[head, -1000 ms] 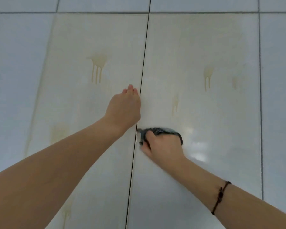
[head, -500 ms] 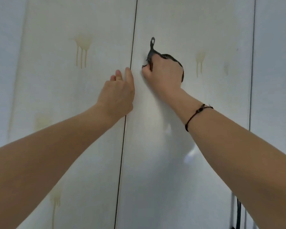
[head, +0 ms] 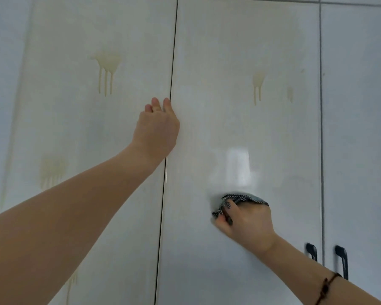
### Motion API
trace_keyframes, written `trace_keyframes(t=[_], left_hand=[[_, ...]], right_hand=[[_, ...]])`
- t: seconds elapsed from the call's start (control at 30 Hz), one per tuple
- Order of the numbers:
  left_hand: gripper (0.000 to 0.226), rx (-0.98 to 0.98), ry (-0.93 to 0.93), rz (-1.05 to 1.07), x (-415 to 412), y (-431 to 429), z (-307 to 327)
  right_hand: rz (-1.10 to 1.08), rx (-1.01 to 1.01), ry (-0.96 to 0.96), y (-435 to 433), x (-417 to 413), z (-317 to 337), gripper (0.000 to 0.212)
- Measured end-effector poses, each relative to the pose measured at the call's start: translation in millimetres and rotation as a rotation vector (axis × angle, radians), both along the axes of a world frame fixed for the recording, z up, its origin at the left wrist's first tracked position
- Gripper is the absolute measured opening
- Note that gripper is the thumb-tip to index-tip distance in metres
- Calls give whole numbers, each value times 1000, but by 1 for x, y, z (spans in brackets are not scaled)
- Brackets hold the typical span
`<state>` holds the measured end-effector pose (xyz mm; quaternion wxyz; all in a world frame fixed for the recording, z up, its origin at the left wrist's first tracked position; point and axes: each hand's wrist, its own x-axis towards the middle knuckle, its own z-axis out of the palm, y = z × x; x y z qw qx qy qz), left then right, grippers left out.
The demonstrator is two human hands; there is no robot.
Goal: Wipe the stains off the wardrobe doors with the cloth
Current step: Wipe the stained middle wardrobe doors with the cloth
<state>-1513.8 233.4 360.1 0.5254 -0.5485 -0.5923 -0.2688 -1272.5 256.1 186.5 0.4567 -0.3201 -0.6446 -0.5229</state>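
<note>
Hands work across two pale wardrobe doors. The right hand [head: 249, 223] grips a bunched dark checked cloth [head: 240, 199], fingers and thumb curled round it, and presses it against the right door [head: 240, 51] in that door's lower half, about midway between its left and right edges. The left hand [head: 156, 130] holds nothing. Its fingers lie straight and close together, tips up, laid on the left door [head: 75, 128] at its right edge, along the dark seam [head: 173, 62] between the two doors.

Both forearms reach up and forward from the lower corners of the view. The right one carries a dark cord bracelet [head: 326, 287] at the wrist, and the right hand is blurred.

A yellowish drip stain [head: 107, 67] with three runs sits in the left door's upper half, above the left hand. A fainter streaked patch [head: 52, 172] lies lower, near that door's left edge. On the right door a smaller drip mark [head: 257, 82] and a faint smear [head: 290, 93] sit toward the upper right, well above the cloth. A dark handle [head: 311, 252] shows low at the right door's right edge.

Half a second earlier the right hand held the cloth high by the seam, just beside the left hand's fingertips; it is now lower and farther right. The left hand has kept its place at the seam.
</note>
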Motion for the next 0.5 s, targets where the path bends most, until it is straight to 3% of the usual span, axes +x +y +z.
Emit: trace_keyframes(t=[0.17,0.27,0.4,0.5], left_hand=[[60,67,63,36,-4,15,1],[58,100,47,44,-1,16,1],[59,76,-15,48,10,15,-4],[60,74,-11,53,10,14,-7]], right_hand=[[21,49,-56,2,-2,58,26],[-37,46,40,-7,-19,123,25],[-70,-23,306,-9,-32,220,21],[-81,-22,376,-8,-35,262,21]])
